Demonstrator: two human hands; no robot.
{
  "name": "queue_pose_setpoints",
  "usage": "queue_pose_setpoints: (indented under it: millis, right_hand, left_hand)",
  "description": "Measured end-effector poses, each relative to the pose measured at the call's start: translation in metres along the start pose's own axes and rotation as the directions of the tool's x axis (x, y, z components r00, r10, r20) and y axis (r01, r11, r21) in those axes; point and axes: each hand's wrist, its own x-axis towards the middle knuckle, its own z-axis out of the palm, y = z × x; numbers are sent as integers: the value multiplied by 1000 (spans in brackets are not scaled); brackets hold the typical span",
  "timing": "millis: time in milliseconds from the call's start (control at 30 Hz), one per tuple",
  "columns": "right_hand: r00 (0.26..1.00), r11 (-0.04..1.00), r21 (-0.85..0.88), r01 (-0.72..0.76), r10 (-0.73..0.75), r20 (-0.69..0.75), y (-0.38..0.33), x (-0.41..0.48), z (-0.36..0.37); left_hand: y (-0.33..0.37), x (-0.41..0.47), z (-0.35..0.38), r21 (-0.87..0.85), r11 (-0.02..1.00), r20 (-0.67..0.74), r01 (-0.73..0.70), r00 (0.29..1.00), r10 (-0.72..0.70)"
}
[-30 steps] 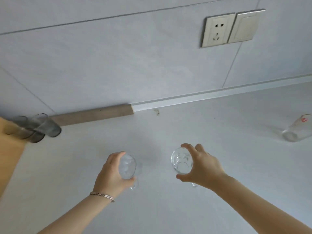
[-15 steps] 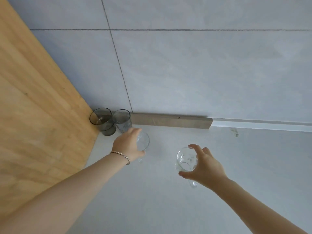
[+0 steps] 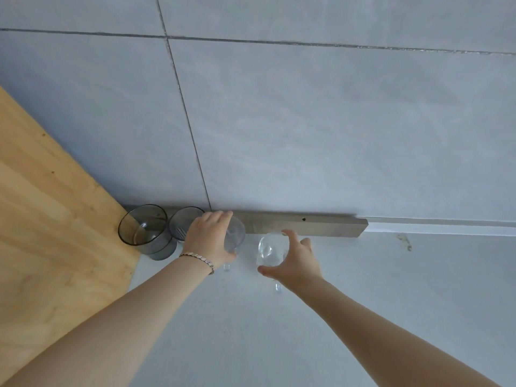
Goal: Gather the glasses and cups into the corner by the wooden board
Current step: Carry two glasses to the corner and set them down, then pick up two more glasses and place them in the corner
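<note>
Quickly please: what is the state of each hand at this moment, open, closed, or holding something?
Left hand: closed, holding a clear glass.
Right hand: closed, holding a second clear glass.

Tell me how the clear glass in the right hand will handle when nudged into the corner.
The clear glass looks thin and empty, so probably light but fragile; knocking the wall strip might chip it. Its smooth wall could slip in the right hand, which grips it from the side. On the counter it should slide easily.

Left glass point(image 3: 235, 236), right glass point(image 3: 271, 250) nearer cups point(image 3: 145, 231)
</note>
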Motion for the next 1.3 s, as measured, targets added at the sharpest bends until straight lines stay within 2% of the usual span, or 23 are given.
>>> queue_pose_setpoints:
  millis: [100, 333, 433, 533, 600, 700, 800, 867, 900, 967, 1067, 1300]
  right_hand:
    - [1000, 999, 43, -12, 13, -20, -13, 17, 12]
    - [999, 979, 203, 33, -29, -26, -18, 25, 22]
    - [998, 947, 315, -58, 55, 17, -16, 21, 26]
    - [993, 934, 335, -121, 115, 40, -19, 21, 27]
    - [993, 952, 286, -113, 95, 75, -19, 18, 22]
    - [978, 988, 135, -71, 42, 205, -2, 4, 4]
    - [937, 999, -42, -29, 42, 346, 31, -24, -22]
    - [912, 980, -200, 14, 70, 405, 61, -47, -40]
    - [904, 963, -268, 29, 89, 418, 78, -58, -50]
    - [899, 934, -356, 9, 148, 413, 118, -81, -70]
    - [899, 905, -418, -80, 247, 361, 185, -117, -107]
    - [895, 881, -365, -300, 392, 213, 349, -188, -212]
  left_hand:
    - [-1, 2, 5, -49, 999, -30, -5, 1000, 4]
    - [-10, -1, 17, 90, 995, -163, -32, 986, 46]
    - [-7, -3, 18, 66, 998, -125, -19, 992, 27]
    - [-2, -2, 14, 116, 993, -3, 29, 1000, -29]
    - [4, -5, 6, 183, 982, 74, 51, 995, -65]
    - [17, -21, -2, 156, 986, 96, 60, 993, -76]
    - [42, -49, -3, -36, 999, -37, -25, 999, 24]
    - [68, -71, -2, -186, 981, 19, -50, 998, 55]
    - [83, -82, 0, -246, 969, 102, -25, 993, 51]
    - [116, -97, 8, -326, 945, 283, 32, 957, 65]
    - [174, -106, 23, -264, 965, 455, -5, 881, 129]
    - [360, -110, 50, -197, 959, 508, -201, 816, 276]
